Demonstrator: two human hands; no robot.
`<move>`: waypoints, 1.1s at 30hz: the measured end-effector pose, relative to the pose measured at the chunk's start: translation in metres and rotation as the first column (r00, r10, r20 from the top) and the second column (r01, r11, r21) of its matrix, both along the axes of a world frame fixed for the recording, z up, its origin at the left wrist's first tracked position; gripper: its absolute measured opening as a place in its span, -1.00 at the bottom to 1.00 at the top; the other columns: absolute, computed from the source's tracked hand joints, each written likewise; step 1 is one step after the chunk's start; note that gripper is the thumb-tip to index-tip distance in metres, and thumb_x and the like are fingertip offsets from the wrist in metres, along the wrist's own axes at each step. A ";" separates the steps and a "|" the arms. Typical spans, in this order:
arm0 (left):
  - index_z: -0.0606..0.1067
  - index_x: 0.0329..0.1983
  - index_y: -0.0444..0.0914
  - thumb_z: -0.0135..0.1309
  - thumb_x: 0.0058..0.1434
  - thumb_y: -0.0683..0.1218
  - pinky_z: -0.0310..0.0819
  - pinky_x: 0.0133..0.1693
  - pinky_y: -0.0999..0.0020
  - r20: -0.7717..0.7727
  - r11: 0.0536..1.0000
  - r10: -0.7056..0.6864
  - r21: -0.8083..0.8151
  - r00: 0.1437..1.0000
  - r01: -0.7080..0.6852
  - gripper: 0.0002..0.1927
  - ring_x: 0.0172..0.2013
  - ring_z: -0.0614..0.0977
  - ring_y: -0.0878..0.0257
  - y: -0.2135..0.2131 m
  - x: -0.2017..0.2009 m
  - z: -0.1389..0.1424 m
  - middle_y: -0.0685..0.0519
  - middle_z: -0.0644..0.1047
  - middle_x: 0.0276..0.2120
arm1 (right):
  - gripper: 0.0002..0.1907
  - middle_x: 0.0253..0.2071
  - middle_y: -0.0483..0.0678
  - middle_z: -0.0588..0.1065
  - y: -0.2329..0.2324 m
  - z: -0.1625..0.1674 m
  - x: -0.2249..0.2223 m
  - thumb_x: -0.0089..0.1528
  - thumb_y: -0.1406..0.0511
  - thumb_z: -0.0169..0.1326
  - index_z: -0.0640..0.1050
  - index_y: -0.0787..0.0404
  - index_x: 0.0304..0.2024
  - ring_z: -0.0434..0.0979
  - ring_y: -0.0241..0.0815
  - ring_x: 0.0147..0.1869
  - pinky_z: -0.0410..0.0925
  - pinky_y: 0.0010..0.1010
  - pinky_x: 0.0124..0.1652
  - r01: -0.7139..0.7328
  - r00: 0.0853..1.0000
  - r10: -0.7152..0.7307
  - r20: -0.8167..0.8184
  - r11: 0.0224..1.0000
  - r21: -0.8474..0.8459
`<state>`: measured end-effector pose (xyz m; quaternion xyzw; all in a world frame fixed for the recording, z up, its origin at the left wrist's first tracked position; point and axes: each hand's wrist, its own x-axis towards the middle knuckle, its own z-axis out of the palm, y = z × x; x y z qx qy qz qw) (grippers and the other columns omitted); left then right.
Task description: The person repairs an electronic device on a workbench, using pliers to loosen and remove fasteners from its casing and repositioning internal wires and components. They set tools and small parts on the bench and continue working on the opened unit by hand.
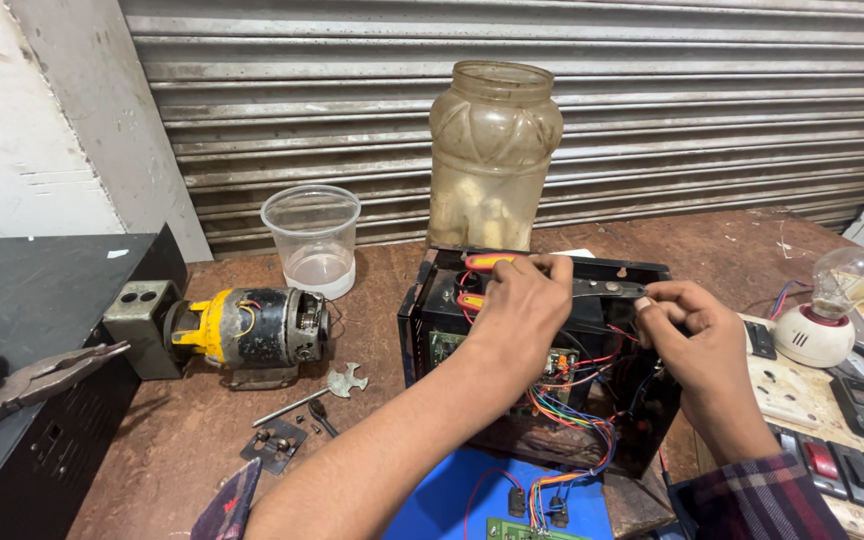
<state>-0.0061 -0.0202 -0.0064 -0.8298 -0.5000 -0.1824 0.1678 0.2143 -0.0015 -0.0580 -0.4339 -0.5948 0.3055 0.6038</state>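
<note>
Gripping a pair of red-and-yellow-handled cutters (542, 285), the left hand (522, 310) has its fingers wrapped shut around the handles, and the tool's dark metal nose points right toward the right hand (687, 335). That hand's fingers are pinched together on something small at the cutter tip; what it is cannot be made out. Both hands hover over an open black metal box (432, 320) that sits mid-bench, its top off, with a bundle of red, blue, green and orange wires (577, 415) spilling out of its front onto a blue sheet (452, 500).

Room is tight on the right, where one bulb in a white holder (832, 315) and a board of switches (842, 465) lie near the box. Left of the box the brown bench (182, 450) is more open, as far as one small motor with a yellow end (252, 328) and a flat spanner (317, 392). Behind stand one clear plastic cup (314, 238) and one tall cloudy jar (492, 155), close against the shuttered wall. One pair of pliers (27, 382) rests on a dark case at the far left edge.
</note>
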 end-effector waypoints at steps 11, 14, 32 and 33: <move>0.10 0.27 -0.62 0.35 -0.22 -0.25 0.37 0.11 -0.19 0.072 0.997 0.072 -0.044 0.995 -0.069 0.00 0.00 0.52 -0.27 -0.008 0.007 0.003 -0.45 0.43 -0.10 | -0.89 -0.45 -0.17 0.48 -0.001 0.002 -0.001 0.30 0.42 0.11 0.52 0.37 -0.15 0.39 -0.44 -0.40 0.23 -0.60 -0.38 -0.001 1.000 0.000 -0.016 1.000 -0.012; 0.10 0.24 -0.64 0.37 -0.25 -0.21 0.31 0.18 -0.23 0.081 0.989 0.102 0.097 0.991 -0.109 0.02 0.05 0.49 -0.31 -0.013 0.008 0.005 -0.48 0.41 -0.09 | -0.91 -0.47 -0.11 0.48 -0.001 0.004 -0.003 0.32 0.42 0.10 0.50 0.39 -0.18 0.38 -0.40 -0.43 0.21 -0.57 -0.39 0.047 0.999 -0.048 -0.001 0.998 -0.045; 0.14 0.24 -0.59 0.32 -0.21 -0.31 0.35 0.14 -0.12 0.391 0.936 0.276 0.098 0.878 -0.338 -0.06 -0.04 0.54 -0.19 -0.006 -0.001 0.006 -0.35 0.42 -0.14 | -0.76 -0.19 0.12 0.65 -0.014 0.017 -0.001 0.33 0.31 0.07 0.49 0.32 -0.01 0.60 -0.29 -0.13 0.43 -0.46 -0.10 -0.083 0.996 0.082 -0.019 0.993 -0.087; 0.15 0.23 -0.58 0.32 -0.19 -0.31 0.37 0.13 -0.11 0.395 0.933 0.278 0.108 0.876 -0.344 -0.09 -0.05 0.54 -0.18 -0.006 -0.001 0.005 -0.35 0.43 -0.14 | -0.76 -0.15 0.13 0.65 -0.015 0.018 -0.001 0.33 0.31 0.07 0.50 0.32 0.00 0.62 -0.28 -0.10 0.45 -0.43 -0.08 -0.096 0.995 0.095 -0.020 0.992 -0.087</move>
